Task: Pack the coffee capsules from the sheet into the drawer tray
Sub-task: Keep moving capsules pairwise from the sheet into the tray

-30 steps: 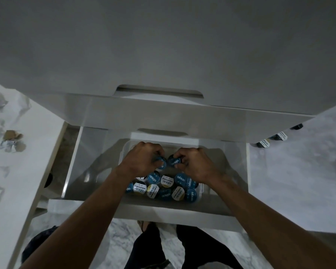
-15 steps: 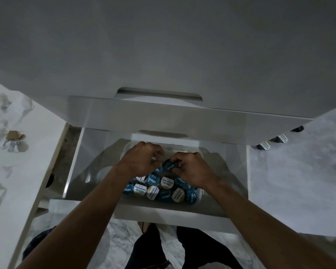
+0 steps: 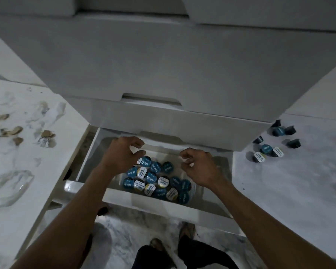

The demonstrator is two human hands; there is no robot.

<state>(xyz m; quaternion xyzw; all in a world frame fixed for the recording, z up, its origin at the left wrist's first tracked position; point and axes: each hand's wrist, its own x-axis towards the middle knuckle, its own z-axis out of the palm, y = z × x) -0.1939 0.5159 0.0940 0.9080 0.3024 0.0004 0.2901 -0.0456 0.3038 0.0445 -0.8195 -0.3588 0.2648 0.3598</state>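
A clear plastic tray (image 3: 194, 188) sits inside the pulled-out white drawer (image 3: 163, 205). Several coffee capsules (image 3: 155, 179) with blue, white and gold lids lie heaped in it. My left hand (image 3: 122, 156) hovers over the tray's far left part, fingers loosely curled and holding nothing. My right hand (image 3: 199, 168) hangs above the tray's right side, fingers also loosely curled and empty. Several more capsules (image 3: 268, 148) lie on the pale sheet (image 3: 299, 181) to the right of the drawer.
A closed drawer front (image 3: 151, 105) overhangs the back of the open one. On the white surface to the left lie torn wrappers and brown scraps (image 3: 27, 133) and a clear plastic piece (image 3: 8, 187). My legs (image 3: 173, 255) stand below the drawer.
Both hands have let go of the capsules they gripped in the tray and lifted apart, empty. The camera view has shifted, so more capsules on the right sheet show.
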